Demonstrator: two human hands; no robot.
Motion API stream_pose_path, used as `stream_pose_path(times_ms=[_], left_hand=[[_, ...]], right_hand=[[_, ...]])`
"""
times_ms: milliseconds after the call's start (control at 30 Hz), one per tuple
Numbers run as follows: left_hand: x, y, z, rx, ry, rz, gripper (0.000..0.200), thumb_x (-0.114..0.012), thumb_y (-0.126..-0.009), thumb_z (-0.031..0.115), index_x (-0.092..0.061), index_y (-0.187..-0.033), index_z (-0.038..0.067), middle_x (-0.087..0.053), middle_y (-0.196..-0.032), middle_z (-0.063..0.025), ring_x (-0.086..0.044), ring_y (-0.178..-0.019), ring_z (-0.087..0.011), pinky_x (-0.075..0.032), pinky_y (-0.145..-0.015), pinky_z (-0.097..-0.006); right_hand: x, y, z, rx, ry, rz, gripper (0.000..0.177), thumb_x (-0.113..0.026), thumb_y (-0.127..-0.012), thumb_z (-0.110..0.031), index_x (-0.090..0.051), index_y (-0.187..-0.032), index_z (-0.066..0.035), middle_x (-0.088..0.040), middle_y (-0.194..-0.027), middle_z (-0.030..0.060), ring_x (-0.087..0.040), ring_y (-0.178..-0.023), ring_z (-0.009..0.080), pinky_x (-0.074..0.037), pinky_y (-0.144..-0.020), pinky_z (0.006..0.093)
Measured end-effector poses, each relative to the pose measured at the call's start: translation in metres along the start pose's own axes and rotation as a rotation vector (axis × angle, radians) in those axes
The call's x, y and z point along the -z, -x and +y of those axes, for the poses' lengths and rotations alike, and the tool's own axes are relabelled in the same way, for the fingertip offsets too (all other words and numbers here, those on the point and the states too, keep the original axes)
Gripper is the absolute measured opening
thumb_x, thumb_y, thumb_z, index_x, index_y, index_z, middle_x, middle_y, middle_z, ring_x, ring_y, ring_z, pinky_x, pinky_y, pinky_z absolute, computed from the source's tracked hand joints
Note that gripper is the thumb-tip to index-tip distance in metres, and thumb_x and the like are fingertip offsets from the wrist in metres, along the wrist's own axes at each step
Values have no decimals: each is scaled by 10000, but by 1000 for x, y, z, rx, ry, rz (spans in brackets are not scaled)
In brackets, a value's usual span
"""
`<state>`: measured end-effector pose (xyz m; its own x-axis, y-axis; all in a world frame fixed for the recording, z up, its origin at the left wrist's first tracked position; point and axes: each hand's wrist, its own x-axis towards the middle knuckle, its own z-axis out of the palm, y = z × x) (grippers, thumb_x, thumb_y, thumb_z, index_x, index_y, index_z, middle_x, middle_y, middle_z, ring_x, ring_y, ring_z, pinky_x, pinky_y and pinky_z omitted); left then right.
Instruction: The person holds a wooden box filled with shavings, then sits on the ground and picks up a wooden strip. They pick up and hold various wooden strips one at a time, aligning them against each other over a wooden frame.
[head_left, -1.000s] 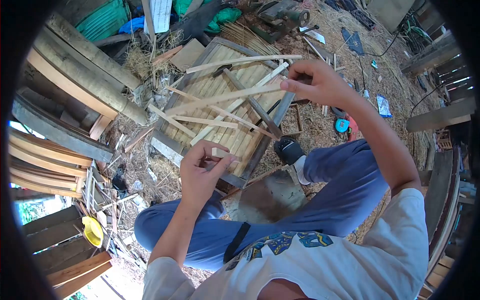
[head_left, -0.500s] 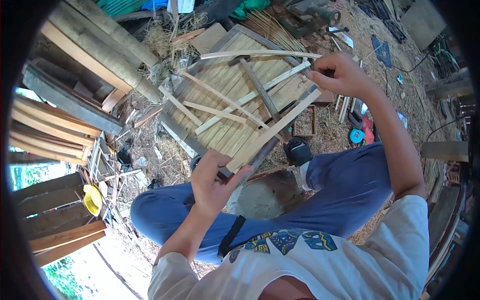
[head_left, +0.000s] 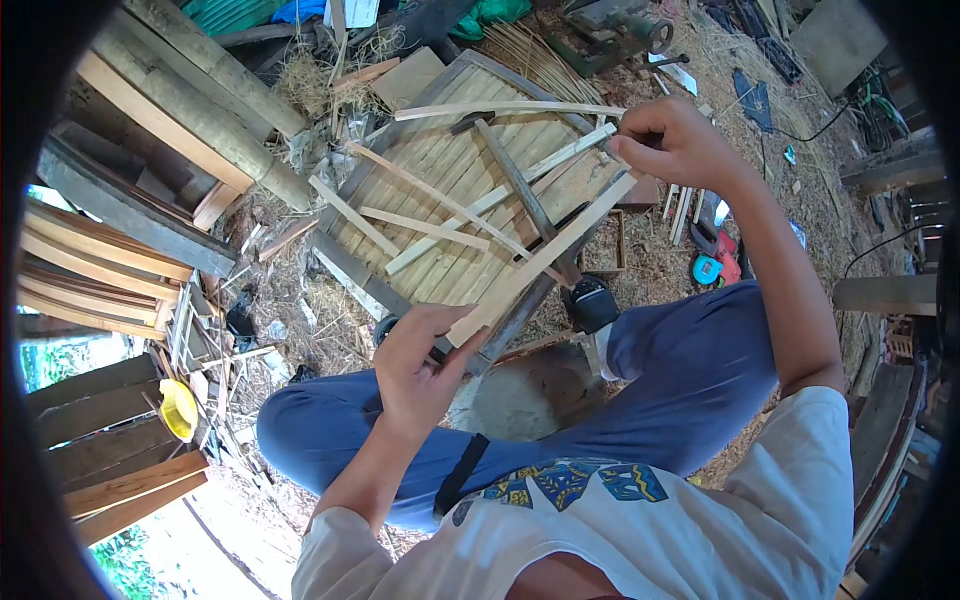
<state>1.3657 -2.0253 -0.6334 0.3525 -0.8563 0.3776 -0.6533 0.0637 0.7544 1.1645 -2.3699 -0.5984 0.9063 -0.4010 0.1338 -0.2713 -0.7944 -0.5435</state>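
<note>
A pale, narrow wooden slat [head_left: 545,258] runs diagonally between my hands, above the low slatted wooden panel [head_left: 440,160]. Its near end sits between the thumb and fingers of my left hand [head_left: 415,365]. At the far end, my right hand [head_left: 672,145] is closed with the thumb against the curled fingers; the exact grip is partly hidden. A long, slightly curved strip [head_left: 510,107] also ends by the right hand's knuckles. On the panel lie a hammer [head_left: 515,180] with a wooden handle and several loose wooden strips [head_left: 430,228].
Wood shavings cover the ground [head_left: 780,220]. A teal tape measure [head_left: 706,269] and a red tool [head_left: 730,258] lie to the right. Stacked planks [head_left: 110,290] and a yellow hard-shelled object [head_left: 179,410] are at the left. A metal vise-like tool [head_left: 625,40] sits at the back.
The slat has turned slightly in my hands and shows more of its broad face. Both hands stay in nearly the same place, and the view has shifted a little.
</note>
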Motion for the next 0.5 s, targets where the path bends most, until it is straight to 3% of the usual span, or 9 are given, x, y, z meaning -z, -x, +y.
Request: stream_pose_path(times_ms=[33,133,200,233,500], left_hand=[[2,-1,1,26,22,-24,300,-868,-791,-25,-743,-1062,7,-725,-921,-111,-711,-841,-239,-548,-743,-305],[5,-2,3,97,80,-74,273,-798,-844,-64,-751,-1107,-6,-740,-990,-105,-714,-917,-226,-543,-812,-311],[4,-1,4,135,113,-76,277,-769,-864,-76,-745,-1131,-8,-738,-1053,-117,-714,-955,-218,-547,-836,-314],[3,-1,6,130,136,-76,279,-763,-871,-76,-733,-1141,-12,-725,-1068,-120,-713,-962,-226,-549,-839,-314],[2,3,13,64,108,-109,289,-699,-911,-74,-704,-1194,-13,-710,-1118,-122,-721,-1015,-243,-555,-909,-320]], right_hand=[[0,-1,0,-6,14,-2,365,-686,-934,-307,-711,-731,-5,-576,-588,108,-495,-515,201,-371,-512,387],[-2,-3,-3,16,-4,25,367,-687,-937,-311,-711,-719,-16,-576,-577,95,-484,-507,189,-363,-509,385],[-2,-4,-5,11,-22,12,370,-677,-959,-253,-626,-686,-7,-519,-570,76,-450,-520,182,-346,-519,385],[-2,-4,-6,8,-31,6,383,-673,-970,-224,-583,-670,-3,-491,-566,66,-433,-527,178,-338,-523,386],[-2,-12,-11,58,-26,42,380,-680,-962,-246,-637,-662,-17,-602,-580,39,-502,-505,164,-364,-500,367]])
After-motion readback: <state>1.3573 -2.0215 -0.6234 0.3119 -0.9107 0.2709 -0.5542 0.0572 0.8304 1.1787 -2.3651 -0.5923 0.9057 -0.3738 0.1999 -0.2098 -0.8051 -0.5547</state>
